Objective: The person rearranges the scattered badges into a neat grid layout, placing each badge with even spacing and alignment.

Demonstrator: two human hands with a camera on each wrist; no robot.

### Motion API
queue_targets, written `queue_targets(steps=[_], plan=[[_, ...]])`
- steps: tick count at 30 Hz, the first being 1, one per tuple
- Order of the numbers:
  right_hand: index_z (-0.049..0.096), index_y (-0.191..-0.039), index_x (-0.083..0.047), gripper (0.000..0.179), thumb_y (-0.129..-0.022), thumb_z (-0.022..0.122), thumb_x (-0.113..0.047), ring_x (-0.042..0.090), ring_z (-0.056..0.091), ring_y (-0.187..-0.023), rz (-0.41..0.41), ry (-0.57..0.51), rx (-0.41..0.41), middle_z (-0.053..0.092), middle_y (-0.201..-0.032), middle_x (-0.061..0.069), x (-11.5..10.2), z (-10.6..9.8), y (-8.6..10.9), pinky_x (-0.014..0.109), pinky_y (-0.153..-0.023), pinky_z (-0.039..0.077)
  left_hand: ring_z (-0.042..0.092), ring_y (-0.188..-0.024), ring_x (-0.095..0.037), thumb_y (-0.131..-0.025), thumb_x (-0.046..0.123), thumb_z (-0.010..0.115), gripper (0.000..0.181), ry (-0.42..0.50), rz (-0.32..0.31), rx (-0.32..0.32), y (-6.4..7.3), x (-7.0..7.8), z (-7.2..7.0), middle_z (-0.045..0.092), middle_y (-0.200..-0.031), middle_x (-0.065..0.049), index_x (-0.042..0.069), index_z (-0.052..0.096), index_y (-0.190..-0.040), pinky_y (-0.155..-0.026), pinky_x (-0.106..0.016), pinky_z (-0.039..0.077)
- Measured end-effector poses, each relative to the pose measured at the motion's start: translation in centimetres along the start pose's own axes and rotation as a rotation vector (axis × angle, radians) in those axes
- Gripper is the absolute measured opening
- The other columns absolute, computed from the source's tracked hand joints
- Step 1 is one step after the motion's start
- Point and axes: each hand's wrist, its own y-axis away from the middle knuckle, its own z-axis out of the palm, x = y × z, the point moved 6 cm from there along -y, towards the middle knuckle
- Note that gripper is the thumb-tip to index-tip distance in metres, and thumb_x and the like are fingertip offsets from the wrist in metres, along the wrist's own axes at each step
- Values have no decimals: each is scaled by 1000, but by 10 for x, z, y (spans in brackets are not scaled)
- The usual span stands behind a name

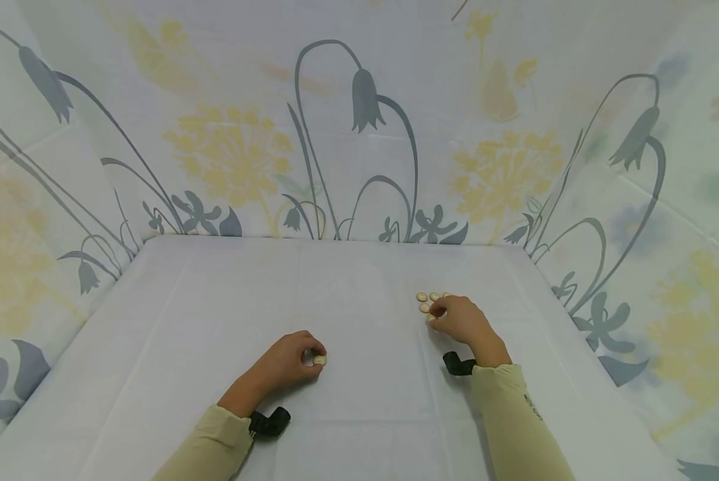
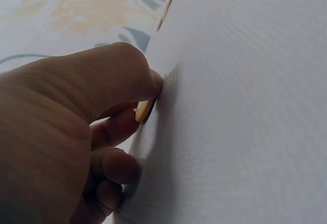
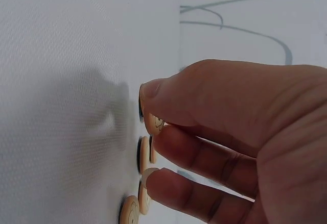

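My left hand is low over the white cloth, left of the middle. Its thumb and fingers pinch a small round wooden disc at the edge; the left wrist view shows this disc standing tilted close to the cloth. Farther back on the right, my right hand pinches another disc with line markings on its face. Several similar discs lie grouped around its fingertips, some partly hidden by the hand. One disc lies near the bottom of the right wrist view.
A white cloth covers the table, which ends at a back edge against a flower-patterned curtain. Patterned cloth also rises on both sides. Black wrist cameras sit below both hands, at the cuffs of the light sleeves.
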Motion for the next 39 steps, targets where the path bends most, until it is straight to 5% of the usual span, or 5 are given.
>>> queue_targets(steps=[19,39], plan=[[72,-106,-8,27,-82,66,-16,21,59,-86,45,-9,1,69,-100,7,16,2,-1,39,-75,48,55,-85,-7,-83,15,70,12,-22,4,6,-1,-2,1,63,-95,9,17,71,-94,-79,-28,49],[72,-108,-10,25,-85,67,-20,20,59,-84,97,11,-36,70,-99,5,19,1,0,37,-70,48,57,-86,-9,-83,15,71,12,-14,-1,0,-2,-2,2,63,-95,8,16,71,-95,-79,-30,49]])
